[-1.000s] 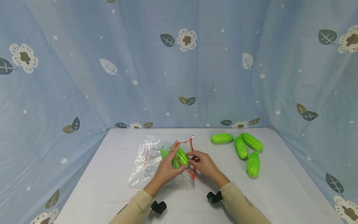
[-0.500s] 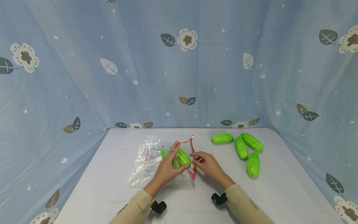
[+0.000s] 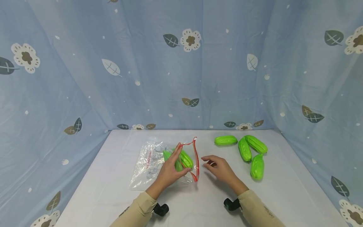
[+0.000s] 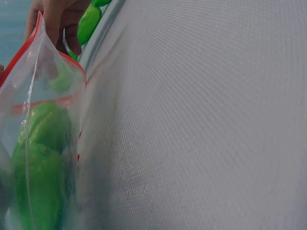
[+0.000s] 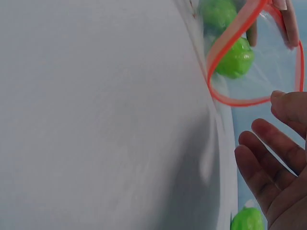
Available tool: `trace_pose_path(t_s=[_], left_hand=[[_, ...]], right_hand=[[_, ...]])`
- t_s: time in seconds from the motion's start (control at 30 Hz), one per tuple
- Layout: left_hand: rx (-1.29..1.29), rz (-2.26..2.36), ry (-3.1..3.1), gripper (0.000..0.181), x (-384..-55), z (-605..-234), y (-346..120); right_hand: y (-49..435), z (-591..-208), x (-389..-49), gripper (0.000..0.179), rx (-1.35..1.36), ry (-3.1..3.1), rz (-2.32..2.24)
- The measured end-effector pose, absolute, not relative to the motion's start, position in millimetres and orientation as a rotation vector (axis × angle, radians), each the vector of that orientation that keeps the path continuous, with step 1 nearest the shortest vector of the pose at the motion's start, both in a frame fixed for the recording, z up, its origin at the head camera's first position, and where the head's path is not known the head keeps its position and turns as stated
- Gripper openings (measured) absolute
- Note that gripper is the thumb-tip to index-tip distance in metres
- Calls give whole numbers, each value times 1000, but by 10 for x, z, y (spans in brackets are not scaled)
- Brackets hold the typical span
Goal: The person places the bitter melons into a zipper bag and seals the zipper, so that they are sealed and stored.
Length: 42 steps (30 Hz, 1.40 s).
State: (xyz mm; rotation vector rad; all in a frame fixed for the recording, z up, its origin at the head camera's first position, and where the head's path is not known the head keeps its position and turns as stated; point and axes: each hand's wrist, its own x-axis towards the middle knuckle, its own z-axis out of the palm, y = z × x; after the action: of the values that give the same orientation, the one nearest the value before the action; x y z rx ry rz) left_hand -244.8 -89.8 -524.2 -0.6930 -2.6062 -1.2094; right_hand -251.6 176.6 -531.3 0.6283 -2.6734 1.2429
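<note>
A clear zip bag with a red-edged mouth lies on the table, its opening facing right and standing wide. Inside are plump green cucumbers, two of them visible near the mouth. My left hand holds the bag's upper rim, thumb and fingers spread along it. Just right of the mouth, my right hand hovers with loosely bent fingers and nothing in them. In the right wrist view the red rim curves beside my right fingers, and the cucumber ends show within the bag.
Several more cucumbers lie at the back right: one sideways, two touching, and one nearer. A white cloth covers the table. Blue patterned curtain encloses the back and sides.
My right hand has let go of the cucumber at the bag's mouth and drawn back to the right. My left hand and the bag have stayed in place.
</note>
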Motion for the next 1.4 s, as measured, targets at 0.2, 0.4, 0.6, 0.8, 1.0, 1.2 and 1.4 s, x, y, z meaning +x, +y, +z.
trace_pose_path(t_s=[0.2, 0.4, 0.6, 0.8, 1.0, 1.2, 1.4], left_hand=[[-689, -1209, -2612, 96, -2446, -5240, -901], [-699, -1200, -2594, 96, -2440, -5235, -895], [-718, -1170, -2571, 95, -2444, -5241, -878], [-702, -1195, -2574, 96, -2450, -5248, -884], [-691, -1193, -2582, 97, -2460, -5265, -900], [-688, -1201, -2583, 97, -2474, -5276, -900], [-689, -1210, -2579, 98, -2471, -5279, -900]], right_hand=[[1925, -5314, -2463, 30, 585, -2688, 1242], [2113, -5307, -2445, 31, 556, -2667, 1227], [2327, -5336, -2419, 31, 519, -2638, 1188], [2483, -5331, -2364, 30, 490, -2588, 1188], [2617, -5273, -2287, 30, 396, -2605, 1182], [2743, -5224, -2228, 32, 335, -2630, 1127], [2847, -5206, -2184, 31, 325, -2567, 1097]])
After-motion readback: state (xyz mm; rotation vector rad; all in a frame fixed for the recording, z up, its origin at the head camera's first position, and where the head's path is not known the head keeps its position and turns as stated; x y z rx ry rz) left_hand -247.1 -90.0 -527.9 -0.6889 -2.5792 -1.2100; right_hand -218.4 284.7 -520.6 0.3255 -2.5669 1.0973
